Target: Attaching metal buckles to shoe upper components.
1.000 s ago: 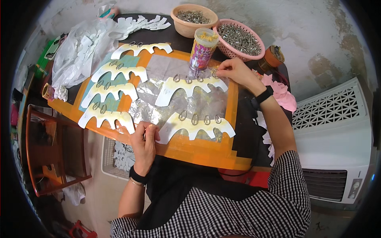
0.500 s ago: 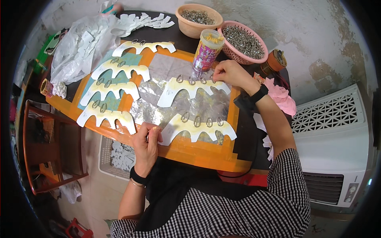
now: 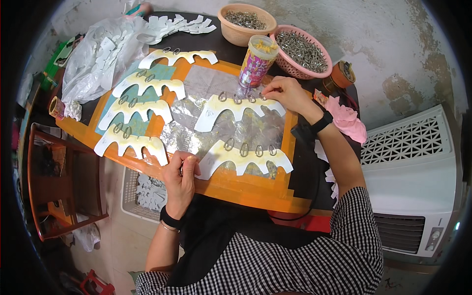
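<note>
Several white scalloped card cutouts with yellow glue and metal rings lie on an orange board. My right hand pinches a small metal ring at the top right edge of the upper middle cutout. My left hand rests at the board's near edge, fingers curled around a small item I cannot make out, beside the lower middle cutout. A silvery foil sheet lies under these two cutouts. A printed cylindrical tub stands just left of my right hand.
A tan bowl and a pink basket of metal rings stand at the far edge. A plastic bag of blank cutouts lies far left. A brown tape roll, pink cloth, white appliance at right, wooden chair at left.
My right hand has stayed at the upper middle cutout's top edge, shifting slightly along it. My left hand remains at the board's near edge. The view has shifted a little.
</note>
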Tool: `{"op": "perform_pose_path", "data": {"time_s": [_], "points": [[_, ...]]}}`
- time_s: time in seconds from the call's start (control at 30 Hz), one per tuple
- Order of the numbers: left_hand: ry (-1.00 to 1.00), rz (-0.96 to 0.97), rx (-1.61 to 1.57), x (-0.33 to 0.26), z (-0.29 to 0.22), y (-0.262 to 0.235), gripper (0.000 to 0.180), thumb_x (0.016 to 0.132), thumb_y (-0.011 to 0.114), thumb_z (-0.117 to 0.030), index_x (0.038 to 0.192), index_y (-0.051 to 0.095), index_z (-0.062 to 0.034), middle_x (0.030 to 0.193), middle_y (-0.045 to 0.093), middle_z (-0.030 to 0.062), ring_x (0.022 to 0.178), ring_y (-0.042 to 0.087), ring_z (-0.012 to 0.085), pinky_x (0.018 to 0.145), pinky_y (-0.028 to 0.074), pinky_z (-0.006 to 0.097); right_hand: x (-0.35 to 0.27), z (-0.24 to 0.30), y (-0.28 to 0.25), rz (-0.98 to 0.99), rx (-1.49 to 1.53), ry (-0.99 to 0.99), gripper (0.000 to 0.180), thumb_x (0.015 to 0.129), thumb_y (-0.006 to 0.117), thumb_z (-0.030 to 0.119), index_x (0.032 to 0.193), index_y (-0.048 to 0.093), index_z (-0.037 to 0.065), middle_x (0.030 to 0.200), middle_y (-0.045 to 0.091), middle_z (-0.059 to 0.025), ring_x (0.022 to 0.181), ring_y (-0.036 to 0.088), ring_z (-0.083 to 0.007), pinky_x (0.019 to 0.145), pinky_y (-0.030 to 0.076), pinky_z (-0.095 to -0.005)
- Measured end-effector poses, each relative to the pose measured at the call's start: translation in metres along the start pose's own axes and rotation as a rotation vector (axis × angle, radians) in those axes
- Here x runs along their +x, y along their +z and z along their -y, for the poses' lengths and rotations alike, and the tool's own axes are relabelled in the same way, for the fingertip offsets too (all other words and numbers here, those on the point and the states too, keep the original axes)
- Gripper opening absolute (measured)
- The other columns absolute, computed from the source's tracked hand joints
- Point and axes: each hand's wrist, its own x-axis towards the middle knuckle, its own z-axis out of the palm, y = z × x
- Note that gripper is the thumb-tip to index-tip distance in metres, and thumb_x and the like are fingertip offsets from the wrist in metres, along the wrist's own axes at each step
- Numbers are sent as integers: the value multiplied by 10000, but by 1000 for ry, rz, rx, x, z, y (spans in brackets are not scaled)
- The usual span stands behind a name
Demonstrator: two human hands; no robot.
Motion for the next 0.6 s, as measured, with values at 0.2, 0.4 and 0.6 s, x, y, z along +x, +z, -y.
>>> {"op": "perform_pose_path", "data": {"time_s": [0.2, 0.4, 0.6], "points": [[-1, -6, -8, -1, 4, 0, 260, 1039, 492, -219, 879, 561, -25, 653, 530, 4, 578, 461, 60, 522, 364, 210, -3, 2, -1, -8, -22, 4, 164, 786, 742, 52, 943, 728, 4, 868, 626, -68, 780, 606, -162, 701, 475, -282], [-12, -4, -16, 0, 1, 1, 255, 1040, 490, -225, 889, 561, -32, 653, 528, -3, 561, 425, 46, 501, 323, 203, 0, 1, -4, 31, -150, -79, 231, 743, 763, 93, 965, 731, 42, 879, 635, -100, 890, 597, -254, 812, 471, -351], [-18, 2, -13, 0, 4, 0, 251, 1040, 489, -230, 897, 565, -38, 653, 526, -15, 543, 388, 29, 481, 281, 196, 5, 1, -5, 58, -181, -114, 238, 714, 772, 81, 946, 726, 54, 876, 642, -92, 927, 593, -259, 832, 476, -359]]}}
